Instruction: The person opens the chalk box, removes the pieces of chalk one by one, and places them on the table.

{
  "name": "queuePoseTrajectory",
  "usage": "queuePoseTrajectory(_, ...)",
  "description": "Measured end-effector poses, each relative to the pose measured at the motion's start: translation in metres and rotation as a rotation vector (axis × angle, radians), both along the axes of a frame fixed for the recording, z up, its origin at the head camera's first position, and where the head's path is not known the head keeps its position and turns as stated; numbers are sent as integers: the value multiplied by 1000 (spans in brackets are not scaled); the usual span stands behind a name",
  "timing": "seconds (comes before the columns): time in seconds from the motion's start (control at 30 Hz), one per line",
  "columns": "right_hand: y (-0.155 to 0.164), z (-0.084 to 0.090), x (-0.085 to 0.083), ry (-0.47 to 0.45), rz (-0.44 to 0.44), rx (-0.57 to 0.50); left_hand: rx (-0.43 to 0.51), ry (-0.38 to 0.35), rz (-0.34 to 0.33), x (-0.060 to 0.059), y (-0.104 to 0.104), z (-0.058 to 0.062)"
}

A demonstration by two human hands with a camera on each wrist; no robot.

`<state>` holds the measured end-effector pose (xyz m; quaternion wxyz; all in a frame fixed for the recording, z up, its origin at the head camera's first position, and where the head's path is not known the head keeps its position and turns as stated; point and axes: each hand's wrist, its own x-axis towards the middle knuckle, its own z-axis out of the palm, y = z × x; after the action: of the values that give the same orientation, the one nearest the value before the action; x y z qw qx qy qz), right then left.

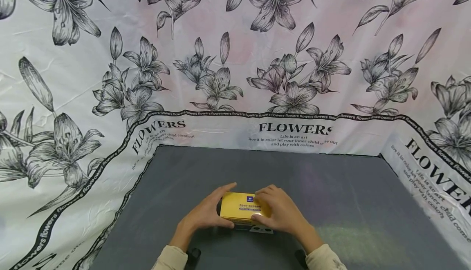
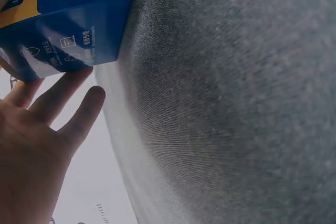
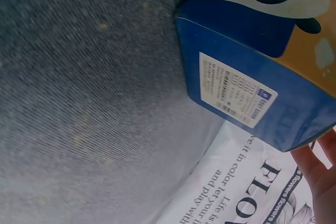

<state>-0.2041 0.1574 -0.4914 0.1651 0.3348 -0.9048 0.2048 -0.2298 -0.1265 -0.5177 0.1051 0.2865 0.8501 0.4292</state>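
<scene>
yellow box (image 1: 243,209) on grey mat (image 1: 331,196), between hands: left hand (image 1: 206,215), right hand (image 1: 281,213) both grasping it.

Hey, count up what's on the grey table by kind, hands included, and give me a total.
Boxes: 1, the yellow and blue box, held between both hands.
Hands: 2, the left hand and the right hand, each gripping one end of the box.
Total: 3, all on the grey table.
</scene>
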Motion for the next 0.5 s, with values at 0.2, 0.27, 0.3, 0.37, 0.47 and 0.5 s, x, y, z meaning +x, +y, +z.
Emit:
queuePoseTrajectory(0.2,-1,5,0,-22,-3,63,55,-90,17,1,0,-2)
queuePoseTrajectory(0.27,-2,6,-1,-28,-4,84,78,-137,29,2,0,-3)
queuePoseTrajectory(0.3,-2,7,-1,-32,-5,95,84,-156,37,2,0,-3)
queuePoseTrajectory(0.37,-3,9,-2,-40,-9,115,95,-184,43,3,0,-5)
queuePoseTrajectory(0.47,-5,12,-1,-43,-8,128,106,-210,38,2,-1,-7)
queuePoseTrajectory(0.5,-5,12,-1,-38,-8,134,111,-216,33,2,-2,-8)
